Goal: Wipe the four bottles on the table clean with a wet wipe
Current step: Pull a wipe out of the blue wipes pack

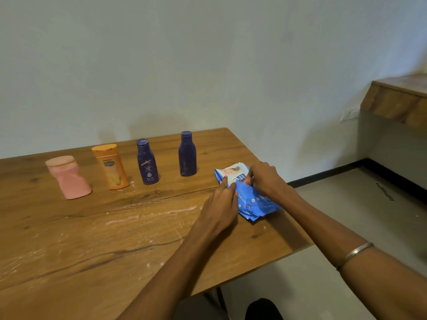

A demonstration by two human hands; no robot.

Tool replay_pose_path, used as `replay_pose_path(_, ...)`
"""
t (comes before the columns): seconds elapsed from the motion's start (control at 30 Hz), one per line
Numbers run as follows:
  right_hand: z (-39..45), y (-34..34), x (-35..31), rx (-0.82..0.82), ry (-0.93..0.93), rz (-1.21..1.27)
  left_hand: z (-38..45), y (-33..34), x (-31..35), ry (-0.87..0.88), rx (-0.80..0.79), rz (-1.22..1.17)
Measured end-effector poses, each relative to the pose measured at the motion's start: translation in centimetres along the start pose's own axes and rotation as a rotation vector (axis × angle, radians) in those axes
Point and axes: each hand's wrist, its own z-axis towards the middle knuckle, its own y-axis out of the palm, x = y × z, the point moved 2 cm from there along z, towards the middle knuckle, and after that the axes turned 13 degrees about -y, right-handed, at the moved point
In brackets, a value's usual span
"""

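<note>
Several bottles stand in a row along the far side of the wooden table (92, 239): a pink bottle (69, 177), an orange bottle (112, 167), a dark blue labelled bottle (147, 161) and a plain dark blue bottle (187, 154). To their right, near the table's right edge, lies a blue wet wipe pack (251, 199). My left hand (219, 204) presses on the pack's left side. My right hand (263, 179) pinches the pack's top near its flap. No loose wipe is visible.
White powdery smears streak the tabletop in front of the bottles. The wall runs close behind the table. A wooden shelf (397, 100) juts from the wall at the right, above a grey floor.
</note>
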Motion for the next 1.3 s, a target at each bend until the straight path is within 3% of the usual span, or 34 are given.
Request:
replay_pose_path(0.4,-1.5,-0.4,0.6,0.399,-0.1,0.393,-0.6,-0.1,0.1,0.003,0.011,-0.032)
replay_pose_path(0.5,-1.2,-0.2,0.7,0.335,-0.091,0.38,-0.6,-0.2,0.0,-0.001,0.003,-0.034)
replay_pose_path(0.67,-1.0,-0.2,0.8,0.049,-0.132,0.272,-0.7,-0.4,-0.1,-0.001,-0.007,-0.038)
replay_pose_path(0.8,-1.1,-0.4,1.2,0.289,-0.098,0.326,-0.6,-0.5,-0.2,-0.006,-0.016,-0.043)
replay_pose_path(0.97,-1.8,-0.5,2.1,0.428,0.058,0.71,-0.1,-0.4,-0.8,-0.027,-0.031,-0.049)
replay_pose_path(1.03,-2.0,-0.5,2.1,0.407,0.136,0.869,0.1,-0.5,-1.2,-0.029,0.062,-0.088)
replay_pose_path(1.17,-2.4,-0.6,1.7,0.333,0.222,1.211,0.7,-3.3,-1.6,-0.088,0.432,-0.223)
replay_pose_path(1.3,-2.2,-0.5,1.9,0.281,0.17,1.217,3.0,-7.2,-2.5,-0.073,0.699,-0.41)
